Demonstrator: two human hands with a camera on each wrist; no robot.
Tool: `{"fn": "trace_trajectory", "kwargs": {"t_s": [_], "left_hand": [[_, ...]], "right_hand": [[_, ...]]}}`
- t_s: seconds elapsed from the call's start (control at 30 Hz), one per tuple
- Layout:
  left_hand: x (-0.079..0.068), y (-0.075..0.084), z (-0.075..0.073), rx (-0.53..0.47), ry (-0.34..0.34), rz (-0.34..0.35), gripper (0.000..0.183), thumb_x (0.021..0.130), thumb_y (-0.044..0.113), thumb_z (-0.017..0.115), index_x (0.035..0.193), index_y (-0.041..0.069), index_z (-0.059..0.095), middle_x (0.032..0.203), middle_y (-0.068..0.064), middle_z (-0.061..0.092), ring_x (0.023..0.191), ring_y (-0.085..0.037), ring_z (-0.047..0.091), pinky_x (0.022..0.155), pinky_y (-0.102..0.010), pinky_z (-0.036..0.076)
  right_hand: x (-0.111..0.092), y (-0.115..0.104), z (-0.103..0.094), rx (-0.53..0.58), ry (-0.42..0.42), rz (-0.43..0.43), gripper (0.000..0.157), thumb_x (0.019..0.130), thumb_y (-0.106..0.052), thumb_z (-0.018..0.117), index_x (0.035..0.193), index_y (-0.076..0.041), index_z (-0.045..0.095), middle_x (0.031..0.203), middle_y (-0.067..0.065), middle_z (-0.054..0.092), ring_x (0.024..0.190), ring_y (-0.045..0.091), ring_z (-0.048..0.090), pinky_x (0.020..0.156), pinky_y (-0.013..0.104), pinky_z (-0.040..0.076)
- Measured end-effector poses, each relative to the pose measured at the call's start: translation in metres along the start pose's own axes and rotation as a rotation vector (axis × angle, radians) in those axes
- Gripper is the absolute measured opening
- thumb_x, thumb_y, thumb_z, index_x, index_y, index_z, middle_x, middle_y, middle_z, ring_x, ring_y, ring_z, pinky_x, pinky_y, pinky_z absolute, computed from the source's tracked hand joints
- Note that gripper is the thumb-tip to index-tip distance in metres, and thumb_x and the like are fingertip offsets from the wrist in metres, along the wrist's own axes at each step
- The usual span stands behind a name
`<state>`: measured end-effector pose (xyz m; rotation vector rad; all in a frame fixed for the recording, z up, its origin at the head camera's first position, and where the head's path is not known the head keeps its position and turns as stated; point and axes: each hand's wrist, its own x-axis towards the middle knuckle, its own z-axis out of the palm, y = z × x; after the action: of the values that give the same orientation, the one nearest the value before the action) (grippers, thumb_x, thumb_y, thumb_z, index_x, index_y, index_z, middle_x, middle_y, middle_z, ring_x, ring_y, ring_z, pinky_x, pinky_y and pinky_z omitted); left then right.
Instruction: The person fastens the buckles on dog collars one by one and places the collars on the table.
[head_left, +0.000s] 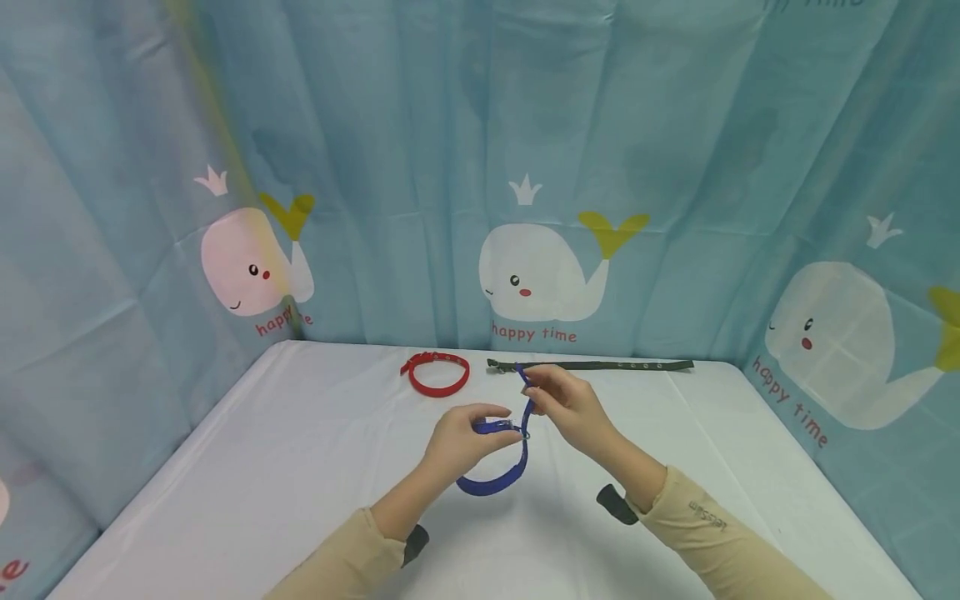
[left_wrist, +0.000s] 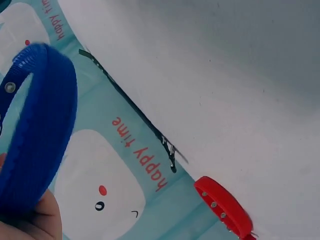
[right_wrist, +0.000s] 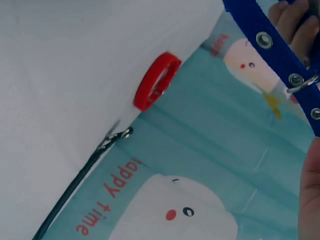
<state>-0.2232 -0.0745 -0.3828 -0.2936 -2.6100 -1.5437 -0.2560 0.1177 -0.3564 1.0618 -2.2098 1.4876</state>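
Observation:
A blue collar (head_left: 491, 486) is held up in a loop over the white table, between both hands. My left hand (head_left: 459, 437) pinches it at the buckle end, thumb and fingers around the metal buckle. With thumb and fingertips, my right hand (head_left: 573, 408) grips the strap's other end, which rises past a metal ring. Metal eyelets (right_wrist: 264, 40) run along the strap in the right wrist view. In the left wrist view the broad band of the collar covers part of the left hand (left_wrist: 37, 222).
At the table's back lies a red collar (head_left: 438, 392), buckled into a ring. To its right, a dark green collar (head_left: 585, 365) stretches out straight along the back edge. A blue whale-print curtain (head_left: 420, 275) encloses the white table (head_left: 300, 450) at the back and sides.

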Motion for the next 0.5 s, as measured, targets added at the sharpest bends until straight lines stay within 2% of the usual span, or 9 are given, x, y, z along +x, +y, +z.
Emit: {"fn": "trace_trajectory", "kwargs": {"t_s": [0.13, 0.33, 0.5], "left_hand": [[0.0009, 0.0022, 0.0045, 0.062, -0.021, 0.026, 0.032, 0.080, 0.033, 0.080, 0.104, 0.012, 0.076, 0.104, -0.005, 0.072, 0.095, -0.026, 0.067, 0.076, -0.039, 0.056], [0.0006, 0.0047, 0.0066, 0.090, -0.107, 0.025, 0.028, 0.082, 0.028, 0.079, 0.101, 0.008, 0.076, 0.095, -0.004, 0.072, 0.089, -0.024, 0.066, 0.076, -0.042, 0.055], [-0.0011, 0.0031, 0.0057, 0.046, -0.115, -0.007, 0.032, 0.082, 0.029, 0.078, 0.104, 0.007, 0.074, 0.098, -0.005, 0.071, 0.091, -0.026, 0.067, 0.079, -0.045, 0.055]], "right_hand": [[0.0019, -0.0038, 0.0056, 0.028, 0.009, 0.041, 0.022, 0.094, 0.006, 0.057, 0.116, 0.009, 0.058, 0.096, 0.018, 0.065, 0.079, 0.023, 0.067, 0.072, 0.025, 0.056], [0.0031, -0.0055, 0.0082, 0.040, 0.025, 0.058, 0.022, 0.095, 0.005, 0.056, 0.116, 0.010, 0.058, 0.095, 0.018, 0.065, 0.075, 0.019, 0.064, 0.071, 0.024, 0.055], [0.0052, -0.0064, 0.0052, 0.039, 0.058, 0.043, 0.023, 0.095, 0.006, 0.054, 0.118, 0.011, 0.057, 0.097, 0.021, 0.065, 0.076, 0.013, 0.062, 0.071, 0.023, 0.054]]}}
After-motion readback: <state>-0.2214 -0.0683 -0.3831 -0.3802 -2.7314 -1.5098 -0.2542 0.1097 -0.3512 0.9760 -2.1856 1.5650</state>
